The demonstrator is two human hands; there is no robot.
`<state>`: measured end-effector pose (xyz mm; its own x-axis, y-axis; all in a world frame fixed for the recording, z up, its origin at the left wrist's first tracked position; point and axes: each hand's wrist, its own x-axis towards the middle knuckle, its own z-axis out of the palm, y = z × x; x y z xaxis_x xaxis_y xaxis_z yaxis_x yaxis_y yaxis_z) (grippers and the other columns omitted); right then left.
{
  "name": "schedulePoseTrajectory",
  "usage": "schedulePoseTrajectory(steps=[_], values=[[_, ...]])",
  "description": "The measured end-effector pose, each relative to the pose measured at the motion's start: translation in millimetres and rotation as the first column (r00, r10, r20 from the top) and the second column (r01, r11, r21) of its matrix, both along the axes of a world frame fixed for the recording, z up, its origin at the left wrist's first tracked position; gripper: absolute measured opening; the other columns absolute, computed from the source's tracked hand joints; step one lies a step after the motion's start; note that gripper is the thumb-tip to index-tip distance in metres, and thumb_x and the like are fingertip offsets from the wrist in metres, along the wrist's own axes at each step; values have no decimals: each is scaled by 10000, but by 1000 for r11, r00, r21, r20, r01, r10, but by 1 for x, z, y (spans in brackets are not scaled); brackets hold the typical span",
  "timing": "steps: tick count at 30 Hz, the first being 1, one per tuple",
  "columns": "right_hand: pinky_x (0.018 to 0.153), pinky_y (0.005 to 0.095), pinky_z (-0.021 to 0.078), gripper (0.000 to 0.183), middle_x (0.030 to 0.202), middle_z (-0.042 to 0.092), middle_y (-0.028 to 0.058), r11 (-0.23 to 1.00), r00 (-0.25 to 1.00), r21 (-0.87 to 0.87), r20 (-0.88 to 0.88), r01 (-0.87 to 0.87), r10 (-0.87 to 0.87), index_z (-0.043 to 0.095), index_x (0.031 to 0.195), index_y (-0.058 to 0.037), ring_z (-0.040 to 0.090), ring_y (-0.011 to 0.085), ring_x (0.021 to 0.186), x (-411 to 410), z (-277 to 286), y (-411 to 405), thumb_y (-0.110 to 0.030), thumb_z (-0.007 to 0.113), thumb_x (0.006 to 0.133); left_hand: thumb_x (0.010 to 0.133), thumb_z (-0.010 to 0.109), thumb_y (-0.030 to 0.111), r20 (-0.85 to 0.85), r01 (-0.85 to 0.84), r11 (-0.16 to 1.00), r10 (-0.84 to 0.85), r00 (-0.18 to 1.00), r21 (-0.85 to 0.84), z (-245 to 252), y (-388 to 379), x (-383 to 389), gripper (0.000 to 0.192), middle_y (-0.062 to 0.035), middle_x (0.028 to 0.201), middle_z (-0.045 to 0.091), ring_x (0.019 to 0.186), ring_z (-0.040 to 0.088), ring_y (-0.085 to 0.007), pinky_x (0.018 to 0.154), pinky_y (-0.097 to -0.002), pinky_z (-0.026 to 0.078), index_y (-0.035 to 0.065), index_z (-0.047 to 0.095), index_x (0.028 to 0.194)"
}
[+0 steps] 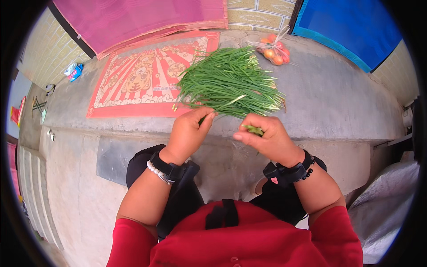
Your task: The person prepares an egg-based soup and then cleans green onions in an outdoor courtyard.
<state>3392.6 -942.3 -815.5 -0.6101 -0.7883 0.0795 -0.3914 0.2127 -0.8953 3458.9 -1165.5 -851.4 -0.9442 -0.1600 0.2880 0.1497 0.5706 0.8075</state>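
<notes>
A large heap of long green stalks, like garlic chives (230, 80), lies partly on a red patterned mat and partly on the grey concrete ledge, its pale ends towards the right. Just in front of the heap, my left hand (193, 128) pinches a green stalk whose pale end points up and right over the heap. My right hand (267, 137) is closed on a small bunch of pale green plant bits, near the ledge's front edge. The hands are apart. Dark bands and beaded bracelets circle both wrists.
A clear plastic bag of red and orange fruit or vegetables (275, 50) sits behind the heap at right. The red mat (133, 111) spreads to the left. A blue and white packet (74, 71) stands far left. Pink (146, 20) and blue (347, 30) curtains hang at the back.
</notes>
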Motion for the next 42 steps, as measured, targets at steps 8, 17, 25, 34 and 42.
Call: schedulePoseTrajectory(steps=[8,17,25,34,42], values=[[728,273,504,214,950,708,79,978,933,-82,-293,194,-210,682,1079,-59,649,168,807,-19,-4,8,-92,693,867,822,660,34,-200,-11,847,-112,973,-531,3,4,19,171,-115,762,593,718,600,-306,638,-399,484,40,658,993],[674,306,503,148,852,685,103,976,921,39,-340,215,-189,677,991,-51,656,228,740,-16,-19,10,-114,701,859,798,680,52,-242,67,806,-254,937,-588,-1,7,6,230,-95,726,547,679,567,-285,617,-394,465,55,644,1025],[624,349,493,128,809,666,145,975,949,-13,-225,224,-221,670,951,-57,638,293,692,-12,-23,8,-154,673,866,865,667,119,-83,238,914,-279,957,-328,-4,25,0,194,-111,760,578,712,589,-300,641,-386,475,47,666,1046],[640,294,474,133,802,652,101,972,968,-57,-94,227,-231,658,965,-28,593,189,693,-18,-25,11,-135,669,887,871,659,103,-60,236,931,-262,963,-279,-3,31,-5,136,-112,734,583,677,590,-293,612,-380,469,33,674,987],[635,261,454,130,764,626,59,990,927,-28,-349,135,-136,650,957,-20,536,107,681,-14,-27,5,-129,675,891,839,678,93,-127,221,895,-290,949,-387,-5,31,-5,107,-103,721,567,670,580,-307,596,-397,466,40,665,931]])
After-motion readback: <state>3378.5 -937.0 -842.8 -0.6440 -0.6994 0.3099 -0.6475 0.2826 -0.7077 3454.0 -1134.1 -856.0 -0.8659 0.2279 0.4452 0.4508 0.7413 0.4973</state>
